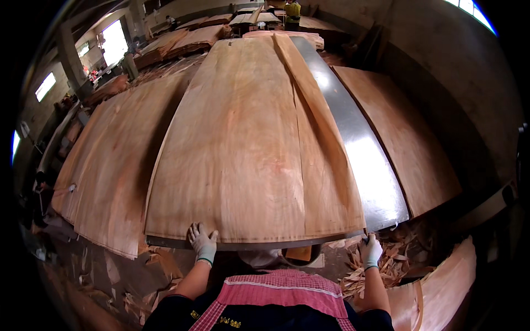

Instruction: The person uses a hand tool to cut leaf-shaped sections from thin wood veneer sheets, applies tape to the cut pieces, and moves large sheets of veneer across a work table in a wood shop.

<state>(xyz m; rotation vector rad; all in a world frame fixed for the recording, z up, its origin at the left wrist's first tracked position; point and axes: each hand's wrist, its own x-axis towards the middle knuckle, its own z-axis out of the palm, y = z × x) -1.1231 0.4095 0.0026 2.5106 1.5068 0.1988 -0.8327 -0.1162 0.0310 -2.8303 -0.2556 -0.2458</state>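
A large sheet of thin wood veneer (237,138) lies over a metal-topped table (367,160) in front of me. A long narrow veneer strip (326,138) rests along its right side, raised and wavy at its edge. My left hand (202,243), in a pale work glove, lies with fingers spread on the sheet's near edge, left of the middle. My right hand (371,252), gloved too, is closed at the near right corner of the veneer. A small dark bit shows at its fingertips; what it grips cannot be made out.
Veneer stacks stand to the left (118,160) and right (403,138) of the table. Veneer scraps (381,265) litter the floor near my right hand, beside a curved veneer piece (441,287). A round container (301,254) sits below the near edge. Other people work farther back.
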